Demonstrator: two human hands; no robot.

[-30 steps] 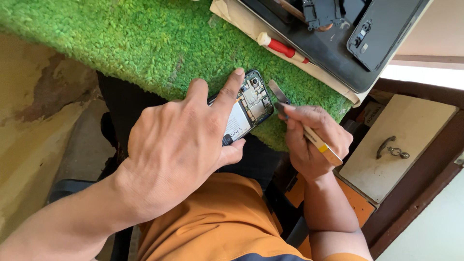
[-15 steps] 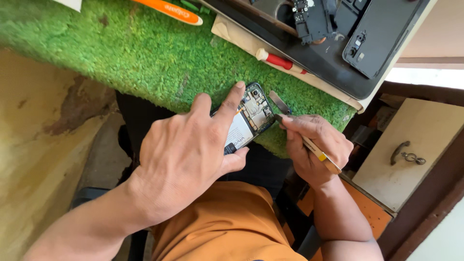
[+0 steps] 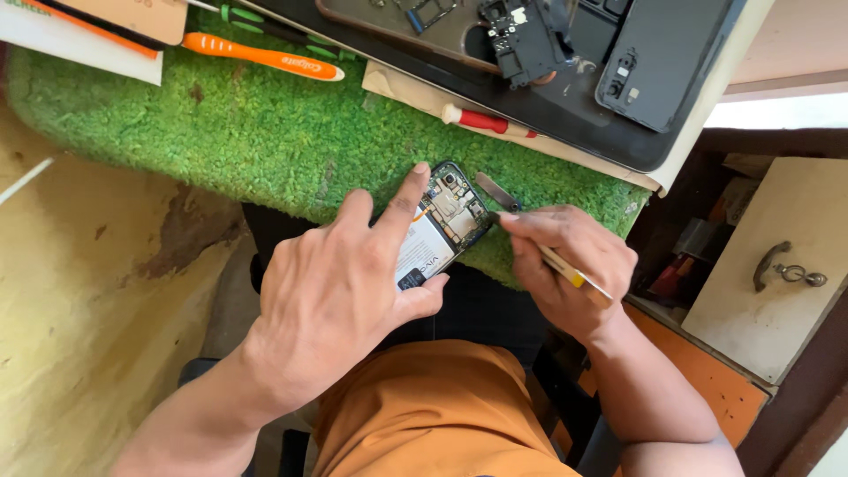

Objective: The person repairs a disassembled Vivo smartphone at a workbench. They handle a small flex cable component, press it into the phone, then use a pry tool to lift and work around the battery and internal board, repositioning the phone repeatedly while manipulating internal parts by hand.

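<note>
An opened phone point(image 3: 446, 225) with its back cover off lies at the near edge of a green turf mat point(image 3: 265, 132), showing a white battery and circuit boards. My left hand point(image 3: 340, 296) grips it from the left, index finger stretched along its top edge. My right hand point(image 3: 570, 265) holds a thin tool with a yellow-banded handle point(image 3: 565, 269), its tip touching the phone's right side. Metal tweezers point(image 3: 496, 192) lie on the mat just above that hand.
A black tray point(image 3: 565, 106) at the back holds a dark phone back cover point(image 3: 658, 57) and small black parts point(image 3: 526, 35). A red-handled screwdriver point(image 3: 486, 121), an orange toothbrush point(image 3: 261, 56) and green tools lie nearby. A cream drawer front with a metal handle point(image 3: 786, 269) is at right.
The view has shifted so the mat and tray sit lower in frame and more of the back tools show. Both hands stay on the phone and tool in the same grip.
</note>
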